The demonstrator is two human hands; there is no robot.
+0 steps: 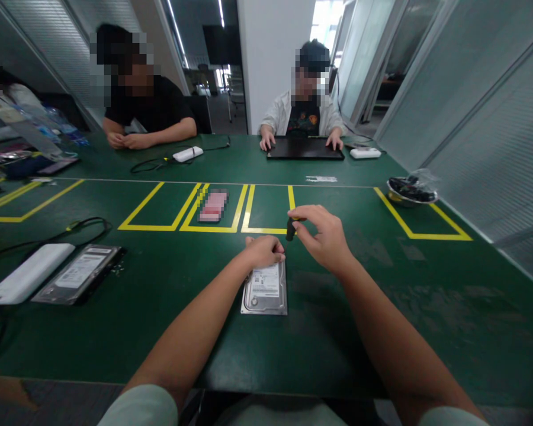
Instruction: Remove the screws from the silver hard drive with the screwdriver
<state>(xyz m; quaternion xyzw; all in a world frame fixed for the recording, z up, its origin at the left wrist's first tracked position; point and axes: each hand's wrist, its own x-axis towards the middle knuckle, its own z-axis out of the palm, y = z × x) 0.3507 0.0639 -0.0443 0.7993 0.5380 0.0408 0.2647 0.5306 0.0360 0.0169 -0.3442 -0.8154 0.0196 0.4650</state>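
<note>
A silver hard drive (266, 293) with a white label lies flat on the green table in front of me. My left hand (265, 252) is closed over its far end, fingers curled at the edge and hiding that part. Just to the right and raised above the table, my right hand (322, 234) pinches a stubby screwdriver (290, 228), dark with a bit of yellow at the top. The screwdriver is apart from the drive, and its tip is too small to make out.
On the left lie a second hard drive (82, 275), small loose screws (118, 269), a white power bank (29, 273) and a black cable (39, 234). Yellow tape marks the table; a pink phone-like thing (214, 206) and a filled bowl (411, 192) stand beyond. Across sit several people.
</note>
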